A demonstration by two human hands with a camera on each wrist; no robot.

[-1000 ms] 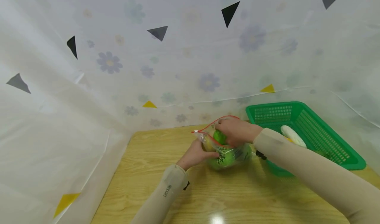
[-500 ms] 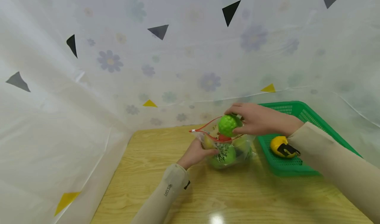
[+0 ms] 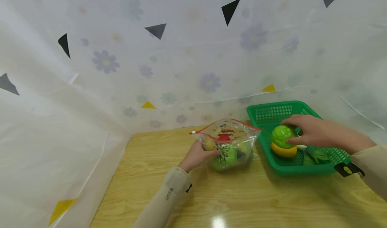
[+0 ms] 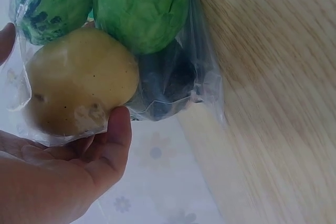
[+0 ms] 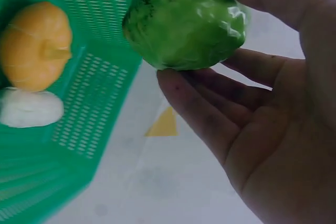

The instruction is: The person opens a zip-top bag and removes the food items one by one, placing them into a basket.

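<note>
Right hand (image 3: pixel 314 134) carried green fruit (image 3: pixel 281 136) over basket (image 3: pixel 305 169); wooden table (image 3: pixel 242 201).

left sleeve (image 3: pixel 169 196): small dark lettering near the cuff, reads roughly "LetsSlim", last letters unsure | zip bag (image 3: pixel 227 134), just beyond the left sleeve: red printed design on its clear front, no words legible | right-sleeve black tag (image 3: pixel 347 169): yellow mark, unreadable

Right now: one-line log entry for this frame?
left hand: holds bag | right hand: grips green fruit over basket
</note>
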